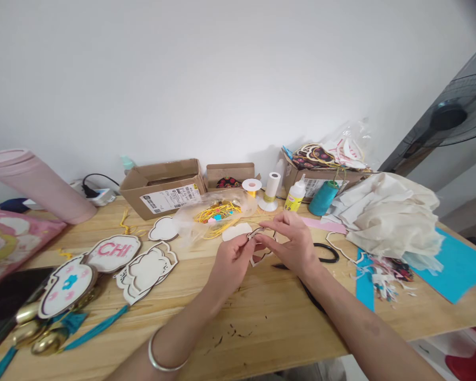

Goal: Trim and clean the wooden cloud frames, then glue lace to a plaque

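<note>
Both hands meet over the middle of the wooden table (262, 317). My left hand (232, 259) and my right hand (291, 241) pinch the same small flat wooden cutout (256, 234) between fingertips, holding it a little above the tabletop. Another small cutout piece (259, 258) lies just under the hands. A white cloud-shaped piece (236, 231) sits right behind them. Black scissors (328, 254) lie by my right wrist. A silver bangle (162, 360) circles my left wrist.
Cloud-shaped wooden frames (146, 269), a "CHI" plaque (113, 251) and a round ornament with bells (65, 286) lie at left. Cardboard boxes (162, 188), thread spools (272, 191), a glue bottle (295, 194) and teal thread (323, 198) line the back. White fabric (388, 214) and blue paper (456, 264) lie at right.
</note>
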